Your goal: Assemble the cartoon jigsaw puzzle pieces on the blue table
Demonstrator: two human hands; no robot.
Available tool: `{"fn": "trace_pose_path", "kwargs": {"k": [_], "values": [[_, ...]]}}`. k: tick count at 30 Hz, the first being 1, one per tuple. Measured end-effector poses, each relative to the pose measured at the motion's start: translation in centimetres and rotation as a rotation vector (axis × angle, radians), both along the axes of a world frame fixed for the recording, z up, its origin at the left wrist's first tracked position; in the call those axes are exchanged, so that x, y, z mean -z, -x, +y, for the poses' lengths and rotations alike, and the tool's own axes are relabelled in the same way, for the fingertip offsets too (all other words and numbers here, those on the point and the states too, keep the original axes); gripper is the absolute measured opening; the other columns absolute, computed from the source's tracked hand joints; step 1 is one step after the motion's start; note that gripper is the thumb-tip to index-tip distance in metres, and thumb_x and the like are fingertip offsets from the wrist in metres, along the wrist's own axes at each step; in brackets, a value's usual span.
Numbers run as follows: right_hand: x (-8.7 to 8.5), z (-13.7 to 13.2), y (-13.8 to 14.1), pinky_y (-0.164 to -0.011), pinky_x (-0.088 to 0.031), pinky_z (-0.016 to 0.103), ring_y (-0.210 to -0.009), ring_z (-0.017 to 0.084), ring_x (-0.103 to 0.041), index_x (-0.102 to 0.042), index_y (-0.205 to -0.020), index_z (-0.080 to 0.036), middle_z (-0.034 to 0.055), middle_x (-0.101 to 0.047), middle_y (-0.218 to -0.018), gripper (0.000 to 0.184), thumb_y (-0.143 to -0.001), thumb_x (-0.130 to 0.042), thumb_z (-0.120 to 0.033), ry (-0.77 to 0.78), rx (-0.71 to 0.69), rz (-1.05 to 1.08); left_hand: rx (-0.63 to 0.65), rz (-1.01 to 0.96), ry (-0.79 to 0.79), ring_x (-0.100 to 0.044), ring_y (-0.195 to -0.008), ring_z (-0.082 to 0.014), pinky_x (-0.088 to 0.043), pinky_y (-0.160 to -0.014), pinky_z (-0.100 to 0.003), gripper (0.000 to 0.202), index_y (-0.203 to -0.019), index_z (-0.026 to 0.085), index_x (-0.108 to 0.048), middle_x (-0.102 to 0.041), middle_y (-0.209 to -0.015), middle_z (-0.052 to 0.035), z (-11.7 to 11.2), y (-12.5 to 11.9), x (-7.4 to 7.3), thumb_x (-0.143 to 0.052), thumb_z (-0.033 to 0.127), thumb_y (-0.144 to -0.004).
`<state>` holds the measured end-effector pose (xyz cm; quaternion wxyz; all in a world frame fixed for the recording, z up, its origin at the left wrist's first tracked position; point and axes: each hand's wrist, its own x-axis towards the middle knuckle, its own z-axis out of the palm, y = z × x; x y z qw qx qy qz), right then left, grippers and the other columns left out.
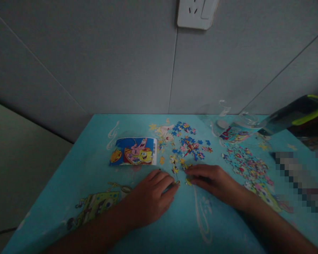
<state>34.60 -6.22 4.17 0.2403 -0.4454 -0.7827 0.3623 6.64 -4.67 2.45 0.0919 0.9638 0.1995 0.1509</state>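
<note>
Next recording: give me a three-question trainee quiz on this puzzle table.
1. True or false: the picture card lies left of the central puzzle pieces.
2. The left hand and right hand bring their fingertips together: A) on the picture card, B) just in front of the central puzzle pieces, C) at the far left edge.
3. Fill in: mounted on the wall above the table is a white ____.
Key: 1 true; 2 B; 3 socket.

Turquoise table (95,127) under puzzle pieces (190,146), picture card (134,151)
</note>
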Motion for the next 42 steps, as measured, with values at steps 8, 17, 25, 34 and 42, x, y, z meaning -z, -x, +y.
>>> {"fn": "trace_pose_path", "kwargs": {"k": [8,17,25,34,42], "values": [[-0.2,0.3,-0.4,-0.087,-0.055,0.032,-0.095,0.017,-0.068,-0.073,-0.111,-0.024,0.0047,-0.071,-0.104,0.018,-0.102,-0.058,-0.025,-0.076,0.098,-0.083,0.042,-0.042,-0.034,-0.058,-0.103,-0.0229,-0.051,-0.093,-0.043,0.030,-0.129,0.012,-0.060,-0.065,-0.108,-0.0093,0.1,0.1,0.3,-0.050,0.014,-0.101],[0.6,0.0,0.3,-0.084,-0.056,0.035,-0.090,0.020,-0.067,-0.068,-0.129,-0.024,0.0073,-0.068,-0.102,0.030,-0.103,-0.054,-0.026,-0.148,0.132,-0.206,0.050,-0.089,-0.059,-0.057,-0.114,-0.0233,-0.047,-0.104,-0.045,0.025,-0.122,0.012,-0.063,-0.066,-0.119,-0.0108,0.1,-0.2,0.0,-0.051,0.015,-0.100],[0.6,-0.1,0.5,-0.090,-0.057,0.039,-0.095,0.022,-0.067,-0.072,-0.123,-0.027,0.0080,-0.069,-0.107,0.027,-0.103,-0.053,-0.027,-0.166,0.108,-0.227,0.010,-0.036,-0.068,-0.059,-0.099,-0.0224,-0.051,-0.093,-0.043,0.024,-0.121,0.013,-0.064,-0.066,-0.102,-0.0094,0.0,-0.2,0.2,-0.053,0.016,-0.099],[0.3,-0.1,0.5,-0.089,-0.056,0.036,-0.094,0.020,-0.067,-0.073,-0.111,-0.023,0.0068,-0.069,-0.103,0.020,-0.102,-0.055,-0.024,-0.150,0.088,-0.240,0.035,-0.050,-0.052,-0.057,-0.109,-0.0238,-0.048,-0.098,-0.044,0.024,-0.119,0.014,-0.064,-0.066,-0.115,-0.0104,0.1,-0.2,-0.2,-0.051,0.014,-0.099],[0.5,0.0,0.6,-0.087,-0.058,0.039,-0.091,0.021,-0.068,-0.071,-0.121,-0.024,0.0079,-0.070,-0.102,0.025,-0.102,-0.055,-0.025,-0.177,0.104,-0.230,0.028,-0.025,-0.058,-0.058,-0.107,-0.0244,-0.049,-0.097,-0.044,0.026,-0.122,0.014,-0.064,-0.066,-0.113,-0.0111,0.0,-0.2,-0.1,-0.052,0.015,-0.099]]}}
